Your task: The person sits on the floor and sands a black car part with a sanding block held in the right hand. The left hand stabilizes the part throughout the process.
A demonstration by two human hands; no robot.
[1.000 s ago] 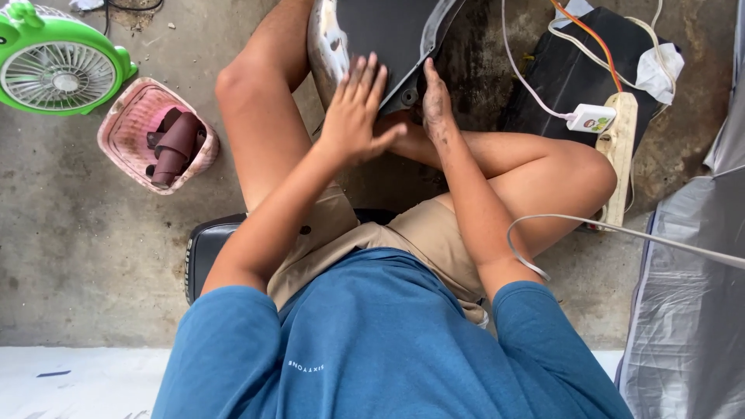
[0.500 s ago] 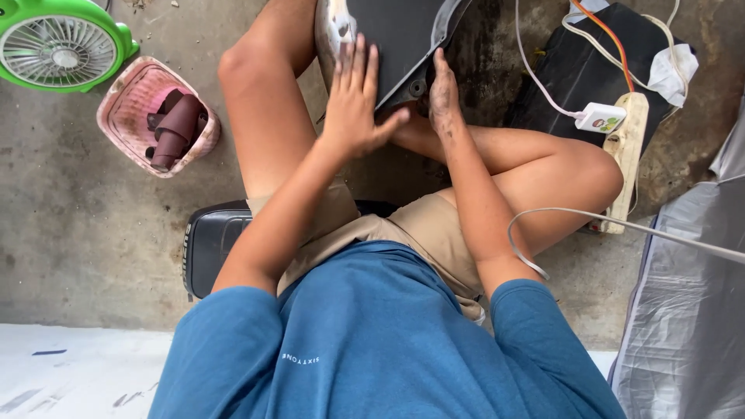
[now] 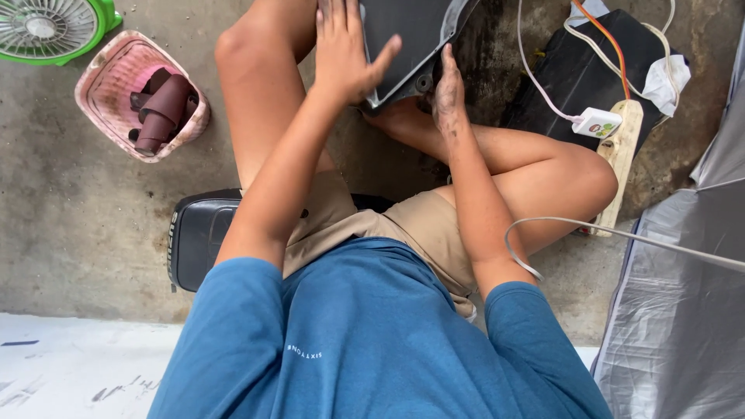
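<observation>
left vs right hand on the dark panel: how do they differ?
The left hand lies flat on the face of the dark panel, fingers spread; the right hand sits at the panel's lower edge, fingers together. The right hand looks grimy and dark; the left hand looks cleaner. Both touch the panel.

The dark panel (image 3: pixel 407 39) and the left hand's fingers (image 3: pixel 334 12) run off the top edge.
</observation>
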